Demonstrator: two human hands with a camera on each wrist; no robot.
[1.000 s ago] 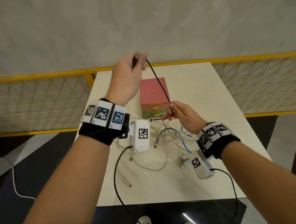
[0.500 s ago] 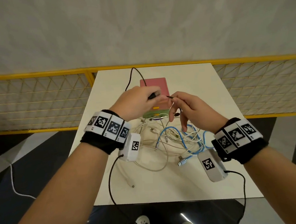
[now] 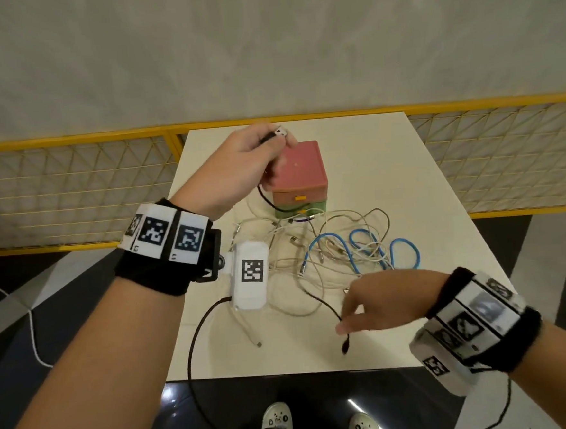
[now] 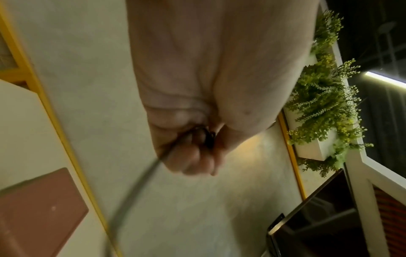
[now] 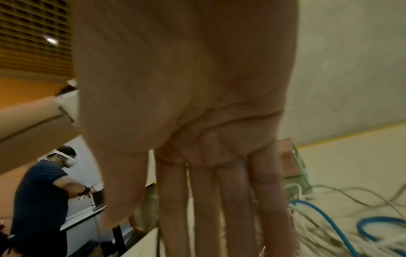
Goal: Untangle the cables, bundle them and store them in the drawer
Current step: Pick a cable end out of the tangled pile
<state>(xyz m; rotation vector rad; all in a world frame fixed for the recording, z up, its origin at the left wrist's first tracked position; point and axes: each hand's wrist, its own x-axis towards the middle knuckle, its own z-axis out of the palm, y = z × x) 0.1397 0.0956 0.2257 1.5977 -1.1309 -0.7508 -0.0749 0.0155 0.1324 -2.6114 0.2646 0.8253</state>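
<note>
My left hand (image 3: 254,162) is raised beside the pink-topped drawer box (image 3: 300,169) and grips one end of a black cable (image 3: 263,195), whose USB plug (image 3: 281,132) sticks out past the fingers. In the left wrist view the fingers (image 4: 191,161) are curled round the cable (image 4: 136,182). The black cable runs through the tangle to my right hand (image 3: 375,305) near the table's front, held between thumb and straight fingers (image 5: 173,208). Its small plug (image 3: 345,345) dangles just below. A tangle of beige cables (image 3: 312,272) and a blue cable (image 3: 360,242) lies in front of the box.
The cream table (image 3: 406,172) ends just below my right hand. A loose white cable end (image 3: 259,344) lies near the front left. A yellow mesh fence (image 3: 72,195) borders the table behind. Another person (image 5: 41,191) works off to the side in the right wrist view.
My hands were close together over the drawer box. The left has risen toward the back with the USB end, and the right has swept toward the near right, drawing the black cable out.
</note>
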